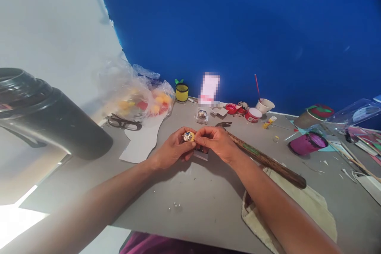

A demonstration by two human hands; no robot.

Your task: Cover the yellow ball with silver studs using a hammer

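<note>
item 1: small yellow round piece (189, 137), with a silvery, glittering patch on top. it is held just above the grey table (190, 190), midway between the 2 hands and near the table's middle.

item 2: left hand (172, 151). the fingers are curled in, with thumb and fingertips pinched on the piece's left side.

item 3: right hand (217, 143). it is likewise closed to a pinch, fingertips meeting the piece from the right. a grip from 2 sides likely steadies so small a thing and leaves its top bare to view.

orientation: the glittering face points up and slightly toward the wearer. the piece looks near round, so no long axis can be told.

item 4: small clear box (201, 152), on the table directly under the hands, mostly hidden (contents dark, unclear).

item 5: a second clear box of silvery bits (202, 115), just beyond the hands, probably kept close for easy reach.

item 6: hammer (264, 159), lying flat, head near the right hand, wooden handle running away to the right and nearer the wearer.

item 7: spectacles (123, 123), folded, well to the left.

item 8: purple cup (306, 143), tipped on its side at right.
</note>
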